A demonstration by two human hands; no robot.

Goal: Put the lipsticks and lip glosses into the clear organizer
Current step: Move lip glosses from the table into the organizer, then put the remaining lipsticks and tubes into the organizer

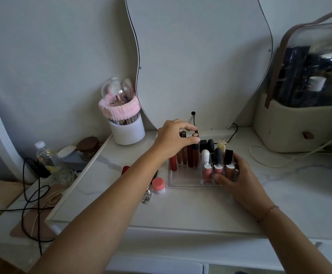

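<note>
The clear organizer [183, 179] stands on the white marble tabletop, holding several upright lipsticks and lip glosses. My left hand [172, 140] reaches over its back left, with thumb and forefinger pinched on the top of a dark brown lip gloss tube [195, 155] standing in the organizer. My right hand [238, 177] grips the organizer's front right corner, fingers against the wall by the pink glosses [207, 172]. A red lipstick [125, 169] lies on the table left of my left forearm, partly hidden.
A small pink-lidded jar [158, 185] and a silver trinket [146, 196] sit left of the organizer. A white brush holder [127, 128] with a pink band stands behind left. A mirror [200, 56] leans at the back; a beige bag [299, 123] stands right. Cables and a bottle [45, 157] lie left.
</note>
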